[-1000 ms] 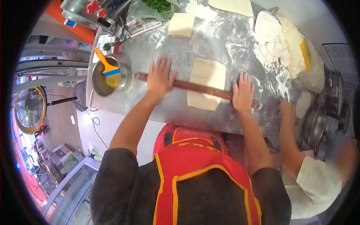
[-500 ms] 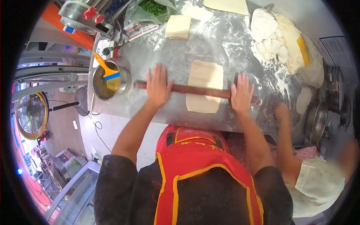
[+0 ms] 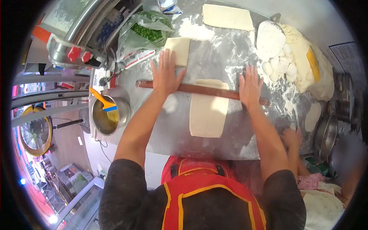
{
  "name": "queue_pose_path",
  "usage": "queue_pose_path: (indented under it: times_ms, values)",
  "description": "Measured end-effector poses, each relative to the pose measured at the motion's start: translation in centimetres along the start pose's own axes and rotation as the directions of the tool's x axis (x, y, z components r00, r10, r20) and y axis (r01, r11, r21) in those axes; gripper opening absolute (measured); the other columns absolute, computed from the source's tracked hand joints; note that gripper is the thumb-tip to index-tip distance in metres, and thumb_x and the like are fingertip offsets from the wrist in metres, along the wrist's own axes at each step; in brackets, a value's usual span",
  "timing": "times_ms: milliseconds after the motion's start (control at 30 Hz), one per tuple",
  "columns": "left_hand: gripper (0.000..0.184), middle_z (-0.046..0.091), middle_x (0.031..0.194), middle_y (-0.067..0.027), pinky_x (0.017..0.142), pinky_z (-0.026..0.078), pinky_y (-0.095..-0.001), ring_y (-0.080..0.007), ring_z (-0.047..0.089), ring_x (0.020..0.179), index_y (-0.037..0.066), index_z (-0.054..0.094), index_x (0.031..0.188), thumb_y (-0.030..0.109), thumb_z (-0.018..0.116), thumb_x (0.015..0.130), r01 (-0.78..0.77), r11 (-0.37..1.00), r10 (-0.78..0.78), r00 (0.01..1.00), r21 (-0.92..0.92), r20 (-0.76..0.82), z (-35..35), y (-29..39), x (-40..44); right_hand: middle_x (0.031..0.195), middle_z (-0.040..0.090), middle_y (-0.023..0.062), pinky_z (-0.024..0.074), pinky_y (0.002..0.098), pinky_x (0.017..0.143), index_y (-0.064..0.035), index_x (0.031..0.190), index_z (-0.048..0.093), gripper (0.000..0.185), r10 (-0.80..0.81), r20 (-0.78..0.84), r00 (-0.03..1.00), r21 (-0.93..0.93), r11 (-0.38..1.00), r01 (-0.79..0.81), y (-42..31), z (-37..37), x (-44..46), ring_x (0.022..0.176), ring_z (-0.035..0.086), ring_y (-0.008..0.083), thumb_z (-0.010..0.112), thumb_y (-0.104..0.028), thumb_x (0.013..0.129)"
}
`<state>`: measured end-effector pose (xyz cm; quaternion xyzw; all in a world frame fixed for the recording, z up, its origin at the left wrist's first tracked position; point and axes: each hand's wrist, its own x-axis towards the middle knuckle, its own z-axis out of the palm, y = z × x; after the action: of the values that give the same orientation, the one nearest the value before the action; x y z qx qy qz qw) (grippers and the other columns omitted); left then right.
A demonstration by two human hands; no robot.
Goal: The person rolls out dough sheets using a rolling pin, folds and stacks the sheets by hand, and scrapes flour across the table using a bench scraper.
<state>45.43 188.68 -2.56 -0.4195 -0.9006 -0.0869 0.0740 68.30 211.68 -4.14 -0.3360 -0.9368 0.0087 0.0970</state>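
A dark wooden rolling pin (image 3: 203, 90) lies across the upper part of a flat dough sheet (image 3: 208, 117) on the metal table. My left hand (image 3: 166, 76) rests flat on the pin's left part, fingers spread, fingertips by a folded dough piece (image 3: 178, 51). On the pin's right part lies my right hand (image 3: 251, 88), palm down with fingers stretched out. Both palms press on the pin without wrapping round it. The dough sheet shows between my hands and extends toward the table's near edge.
A metal pot (image 3: 111, 119) with an orange brush (image 3: 102, 100) stands left. Bagged chopped greens (image 3: 147, 32) and another dough sheet (image 3: 227, 17) lie at the back. Right are dough balls (image 3: 281, 63), a large dough mass (image 3: 303, 57), metal pans (image 3: 327, 134) and a co-worker's hand (image 3: 292, 138).
The rolling pin and both my hands have moved away from me toward the far end of the dough sheet. The view has shifted, and the co-worker's hand and arm have changed position.
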Motion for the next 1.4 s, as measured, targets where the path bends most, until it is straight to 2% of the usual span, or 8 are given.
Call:
queue_pose_path:
  times_ms: [267, 433, 500, 567, 700, 1000, 1233, 1400]
  values:
    - [0.071, 0.033, 0.151, -0.02, 0.115, 0.011, -0.0587, -0.034, 0.028, 0.142, 0.001, 0.035, 0.145, 0.041, 0.057, 0.09, 0.037, 0.991, -0.021, 0.992, -0.128, 0.123, -1.4, 0.0, -10.9, 0.15, 0.034, 0.0203, 0.0183, 0.0553, 0.115, 0.0006, 0.147, 0.03, 0.059, -0.063, 0.095, 0.993, 0.184, 0.982, 0.045, -1.1, -2.4, -11.1, 0.141, 0.029, 0.0362, 0.045, -0.028, 0.097]
    - [0.048, 0.057, 0.128, -0.0193, 0.113, 0.021, -0.0569, -0.0338, 0.052, 0.122, -0.001, 0.051, 0.131, 0.02, 0.061, 0.088, -0.12, 0.966, 0.084, 0.984, -0.231, -0.159, -1.6, -1.0, -19.0, 0.146, 0.039, 0.0213, 0.0145, 0.057, 0.115, 0.0007, 0.14, 0.041, 0.049, -0.019, 0.211, 0.977, 0.277, 0.96, -0.041, -2.0, -5.2, -20.2, 0.141, 0.029, 0.0359, 0.042, -0.025, 0.098]
    - [0.033, 0.062, 0.11, -0.0151, 0.111, 0.027, -0.0505, -0.0329, 0.057, 0.104, 0.001, 0.056, 0.119, 0.02, 0.055, 0.092, -0.126, 0.956, 0.109, 0.991, -0.264, -0.08, -2.4, -1.3, -13.2, 0.144, 0.042, 0.0202, 0.0147, 0.0563, 0.115, -0.0006, 0.136, 0.046, 0.045, 0.014, 0.027, 1.0, 0.285, 0.958, -0.021, -1.1, -4.8, -14.8, 0.139, 0.032, 0.0351, 0.041, -0.027, 0.1]
    - [0.045, 0.053, 0.132, -0.0172, 0.113, 0.024, -0.0496, -0.0318, 0.044, 0.128, 0.002, 0.05, 0.131, 0.029, 0.051, 0.095, -0.146, 0.98, 0.129, 0.983, -0.132, -0.133, -2.0, -0.7, -8.6, 0.146, 0.042, 0.0191, 0.0163, 0.0553, 0.115, -0.0023, 0.138, 0.045, 0.046, 0.028, -0.109, 0.994, 0.095, 0.995, -0.018, -1.4, -4.5, -9.4, 0.138, 0.034, 0.0347, 0.04, -0.029, 0.101]
    - [0.07, 0.033, 0.151, -0.0182, 0.116, 0.016, -0.0521, -0.0333, 0.025, 0.143, 0.0, 0.034, 0.145, 0.04, 0.055, 0.091, -0.024, 0.997, 0.036, 0.987, -0.08, 0.154, -3.1, 0.4, -14.6, 0.148, 0.038, 0.0192, 0.0193, 0.0534, 0.115, -0.0036, 0.143, 0.039, 0.051, 0.019, 0.081, 0.997, 0.156, 0.987, -0.031, -2.0, -3.2, -14.1, 0.14, 0.031, 0.0335, 0.041, -0.031, 0.1]
    - [0.076, 0.028, 0.153, -0.0185, 0.114, 0.011, -0.06, -0.0366, 0.025, 0.143, 0.0, 0.032, 0.146, 0.039, 0.061, 0.087, 0.057, 0.984, -0.008, 0.959, -0.166, 0.282, -5.7, 2.2, -29.9, 0.151, 0.032, 0.018, 0.0137, 0.0578, 0.114, -0.0035, 0.148, 0.029, 0.068, -0.09, 0.107, 0.99, 0.192, 0.979, 0.069, -2.1, -5.3, -28.4, 0.141, 0.027, 0.0367, 0.057, -0.025, 0.09]
    - [0.075, 0.028, 0.154, -0.0187, 0.114, 0.012, -0.0604, -0.0354, 0.025, 0.143, 0.001, 0.034, 0.145, 0.038, 0.063, 0.086, 0.056, 0.982, -0.017, 0.976, -0.179, 0.216, -4.3, 1.9, -29.1, 0.149, 0.036, 0.0184, 0.0154, 0.0591, 0.114, -0.004, 0.146, 0.034, 0.066, -0.062, 0.089, 0.994, 0.207, 0.977, 0.042, -2.5, -5.3, -26.2, 0.14, 0.03, 0.0362, 0.056, -0.031, 0.09]
    - [0.063, 0.034, 0.15, -0.0212, 0.114, 0.019, -0.0544, -0.0363, 0.029, 0.141, -0.002, 0.038, 0.142, 0.033, 0.056, 0.092, -0.041, 0.997, 0.039, 0.999, -0.06, -0.029, -3.1, 0.0, -14.6, 0.145, 0.044, 0.016, 0.0201, 0.0589, 0.112, -0.0057, 0.142, 0.041, 0.054, -0.035, -0.093, 0.995, 0.105, 0.993, 0.044, -3.0, -4.4, -13.4, 0.137, 0.037, 0.033, 0.05, -0.032, 0.096]
